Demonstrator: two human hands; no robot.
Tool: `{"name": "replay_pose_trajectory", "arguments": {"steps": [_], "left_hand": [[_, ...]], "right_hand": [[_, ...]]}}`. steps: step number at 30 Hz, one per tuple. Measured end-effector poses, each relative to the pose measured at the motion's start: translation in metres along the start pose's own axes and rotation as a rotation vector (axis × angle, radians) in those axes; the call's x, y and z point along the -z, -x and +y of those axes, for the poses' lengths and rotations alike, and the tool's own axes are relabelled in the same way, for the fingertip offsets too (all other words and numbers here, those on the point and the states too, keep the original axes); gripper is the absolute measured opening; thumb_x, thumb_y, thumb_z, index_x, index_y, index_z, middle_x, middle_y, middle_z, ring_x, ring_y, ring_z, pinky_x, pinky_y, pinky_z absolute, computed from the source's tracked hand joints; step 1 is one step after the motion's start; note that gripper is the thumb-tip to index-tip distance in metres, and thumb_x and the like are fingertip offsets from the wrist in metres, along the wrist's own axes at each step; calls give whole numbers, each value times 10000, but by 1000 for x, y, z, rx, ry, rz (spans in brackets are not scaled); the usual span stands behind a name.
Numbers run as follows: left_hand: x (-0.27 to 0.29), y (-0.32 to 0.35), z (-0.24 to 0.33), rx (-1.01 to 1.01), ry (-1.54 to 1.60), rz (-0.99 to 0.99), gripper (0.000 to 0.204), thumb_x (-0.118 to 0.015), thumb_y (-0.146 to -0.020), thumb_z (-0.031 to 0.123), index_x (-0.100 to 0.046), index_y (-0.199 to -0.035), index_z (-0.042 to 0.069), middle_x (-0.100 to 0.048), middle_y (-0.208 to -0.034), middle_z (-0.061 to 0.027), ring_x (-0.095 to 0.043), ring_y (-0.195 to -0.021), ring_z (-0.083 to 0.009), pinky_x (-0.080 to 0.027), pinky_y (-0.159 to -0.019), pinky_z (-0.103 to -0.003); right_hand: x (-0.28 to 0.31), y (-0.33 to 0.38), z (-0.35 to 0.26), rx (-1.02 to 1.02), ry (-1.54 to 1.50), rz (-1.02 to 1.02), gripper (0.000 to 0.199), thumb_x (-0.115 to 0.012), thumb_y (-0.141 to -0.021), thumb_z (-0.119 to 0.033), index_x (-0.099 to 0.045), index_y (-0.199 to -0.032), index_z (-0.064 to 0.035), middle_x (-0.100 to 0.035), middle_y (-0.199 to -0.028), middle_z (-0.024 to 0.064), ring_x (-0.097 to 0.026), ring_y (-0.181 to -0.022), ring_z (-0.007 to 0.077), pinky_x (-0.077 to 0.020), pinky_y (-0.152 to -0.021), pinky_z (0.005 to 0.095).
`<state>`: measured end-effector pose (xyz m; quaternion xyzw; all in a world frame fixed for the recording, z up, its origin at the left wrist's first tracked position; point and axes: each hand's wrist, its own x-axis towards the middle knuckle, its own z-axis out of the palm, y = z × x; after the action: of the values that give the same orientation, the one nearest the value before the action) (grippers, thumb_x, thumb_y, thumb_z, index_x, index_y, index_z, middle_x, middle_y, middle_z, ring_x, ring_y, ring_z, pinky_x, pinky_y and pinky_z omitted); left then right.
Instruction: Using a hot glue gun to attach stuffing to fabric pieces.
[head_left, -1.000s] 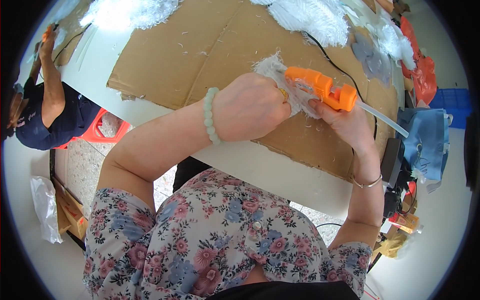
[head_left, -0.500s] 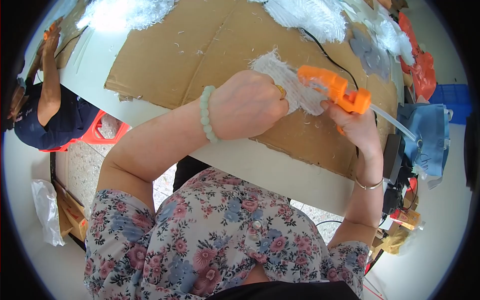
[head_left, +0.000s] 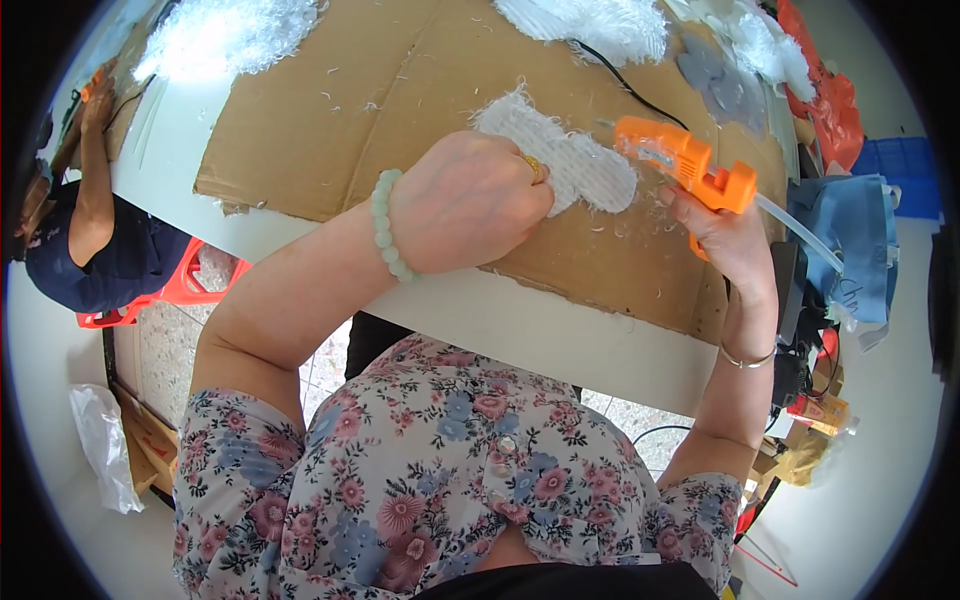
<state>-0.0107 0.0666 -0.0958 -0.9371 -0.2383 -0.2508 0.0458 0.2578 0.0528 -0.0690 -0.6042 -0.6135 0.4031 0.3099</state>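
A white fringed fabric piece [head_left: 595,170], wavy along its edges, lies on the brown cardboard sheet [head_left: 310,130]. My left hand [head_left: 470,205] is closed at the near left end of that piece; its fingertips are hidden beneath the hand. In my right hand [head_left: 735,235] is an orange hot glue gun [head_left: 675,155], its nozzle pointing left just past the far right edge of the fabric. A translucent glue stick [head_left: 800,232] sticks out of the gun's back end.
White fringed heaps [head_left: 590,25] lie at the far side, with a black cord [head_left: 635,85] running across the cardboard. Grey pieces [head_left: 725,80] and a blue bag [head_left: 845,250] are at the right. At far left sits another person [head_left: 95,220], holding an orange tool [head_left: 95,82].
The glue gun and my right hand have drawn away to the right, off the fabric piece. My left hand stays closed at the piece, and the whole view has shifted slightly.
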Motion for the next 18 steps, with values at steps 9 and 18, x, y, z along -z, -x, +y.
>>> {"name": "replay_pose_trajectory", "arguments": {"steps": [9, 18], "left_hand": [[-4, -1, 1, 3, 8, 18, 104, -604, -670, 66, -537, -596, 37, -505, -504, -75, -569, -543, -225, -457, -494, -337], [-2, -6, 3, 15, 5, -4, 120, -598, -705, 62, -545, -601, 35, -502, -495, -76, -567, -539, -227, -455, -491, -334]], "right_hand": [[2, 4, 11, -53, 78, -91, 263, -687, -761, -76, -619, -1010, -23, -588, -803, -25, -499, -697, 52, -419, -605, 212], [11, 10, 14, -32, 38, -78, 254, -688, -764, -79, -623, -1004, -26, -596, -803, -25, -500, -681, 48, -420, -593, 207]]}}
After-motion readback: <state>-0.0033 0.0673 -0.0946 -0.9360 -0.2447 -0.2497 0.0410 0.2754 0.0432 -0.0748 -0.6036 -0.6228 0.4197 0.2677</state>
